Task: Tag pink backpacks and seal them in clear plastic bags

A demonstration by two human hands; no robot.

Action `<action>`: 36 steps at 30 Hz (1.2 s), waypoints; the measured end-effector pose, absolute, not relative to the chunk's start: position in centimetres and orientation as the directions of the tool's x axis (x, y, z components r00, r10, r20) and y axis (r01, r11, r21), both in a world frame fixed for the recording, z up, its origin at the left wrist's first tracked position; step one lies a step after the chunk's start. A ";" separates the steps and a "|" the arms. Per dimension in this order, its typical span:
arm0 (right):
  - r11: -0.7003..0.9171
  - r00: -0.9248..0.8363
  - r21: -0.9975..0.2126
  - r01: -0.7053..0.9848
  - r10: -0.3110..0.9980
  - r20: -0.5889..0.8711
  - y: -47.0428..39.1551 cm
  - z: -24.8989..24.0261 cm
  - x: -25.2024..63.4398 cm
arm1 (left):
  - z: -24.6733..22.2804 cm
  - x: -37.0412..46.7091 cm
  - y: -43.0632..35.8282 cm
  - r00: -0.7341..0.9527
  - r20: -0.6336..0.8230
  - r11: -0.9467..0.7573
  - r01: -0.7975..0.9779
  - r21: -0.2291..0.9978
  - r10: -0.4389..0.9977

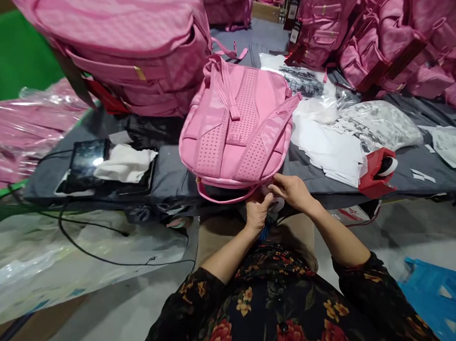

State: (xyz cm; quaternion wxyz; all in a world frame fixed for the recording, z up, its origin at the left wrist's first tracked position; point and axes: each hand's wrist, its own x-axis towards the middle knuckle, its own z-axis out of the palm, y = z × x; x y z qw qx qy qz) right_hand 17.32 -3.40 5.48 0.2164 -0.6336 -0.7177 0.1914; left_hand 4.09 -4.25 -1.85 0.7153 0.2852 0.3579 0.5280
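Note:
A pink backpack [244, 123] lies on the dark cloth-covered table, its perforated straps facing up and a looped handle hanging at the near edge. At its near right corner, my left hand [258, 210] has its fingers closed just below the bag's edge. My right hand [293, 189] is beside it, fingers pinched together against the same corner. What the fingertips hold is too small and partly hidden to name.
A larger pink bag [136, 52] stands behind on the left. White sheets [327, 149], a red holder [378, 174] and several pink backpacks [382, 37] are to the right. A black device [88, 161] with cables lies left. A blue stool [444, 296] stands on the floor.

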 end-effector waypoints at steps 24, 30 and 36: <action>-0.015 0.049 -0.798 0.603 0.999 0.018 -3.6 2.4 16.7 | -2.3 3.7 -3.4 0.091 -0.360 0.344 -0.577 0.741 0.928; -0.198 -0.136 -0.958 0.207 0.964 -0.229 -4.6 2.3 16.3 | -3.1 3.5 -3.0 0.093 -0.388 0.366 -0.585 0.724 0.917; -0.497 -0.430 -0.862 -0.103 0.803 -0.412 -2.3 1.0 17.9 | -2.9 3.7 -2.9 0.069 -0.335 0.320 -0.516 0.795 0.940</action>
